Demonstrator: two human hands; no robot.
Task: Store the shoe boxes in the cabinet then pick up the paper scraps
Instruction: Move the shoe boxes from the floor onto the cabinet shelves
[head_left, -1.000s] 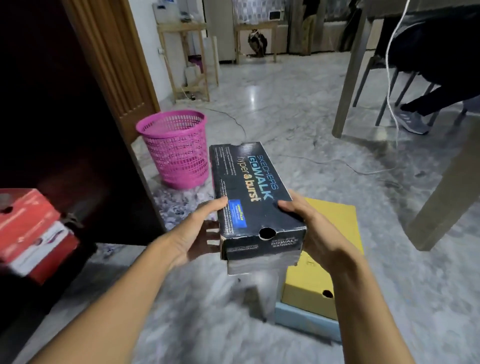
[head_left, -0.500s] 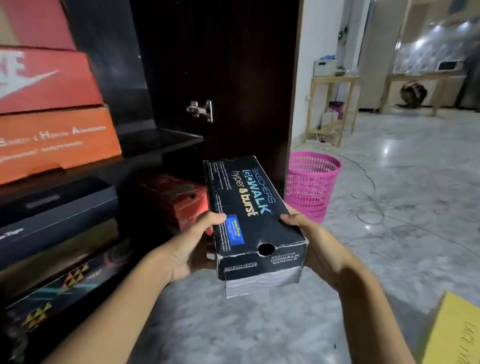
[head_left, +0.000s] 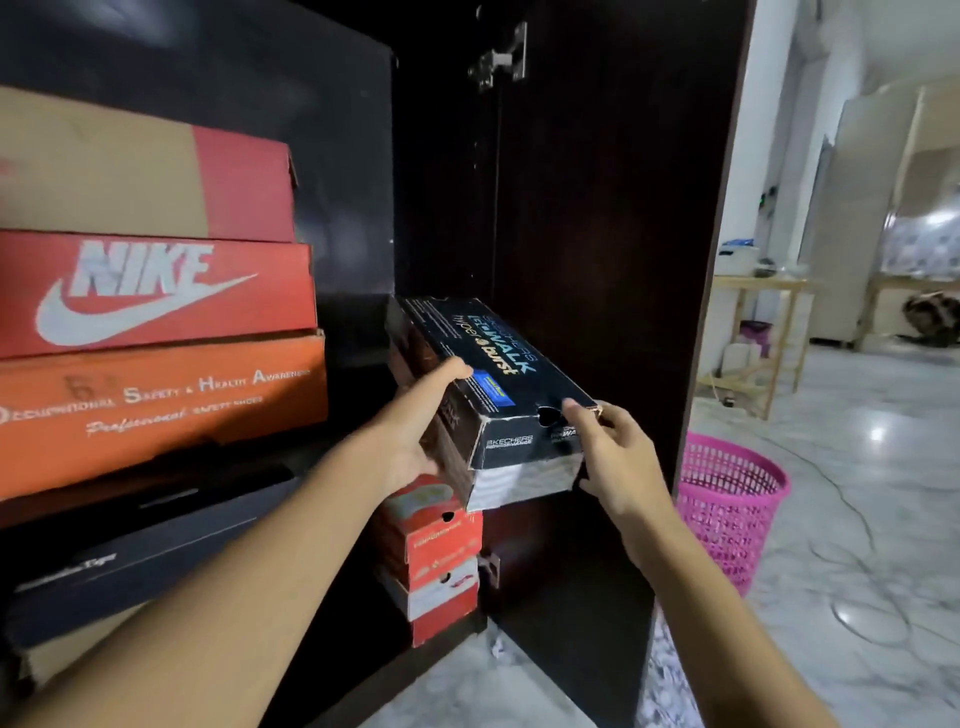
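Head view shows the black cardboard shoe box (head_left: 493, 364) held tilted inside the dark wooden cabinet (head_left: 597, 208), above the small red boxes (head_left: 436, 551). The left hand (head_left: 410, 436) grips its side and the right hand (head_left: 618, 457) pinches the near corner. With so light a pinch, the box may slip and knock over the red stack.

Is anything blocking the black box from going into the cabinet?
Nothing visible does. Left hand and right hand hold the black box before a dark gap in the cabinet, above the small red boxes.
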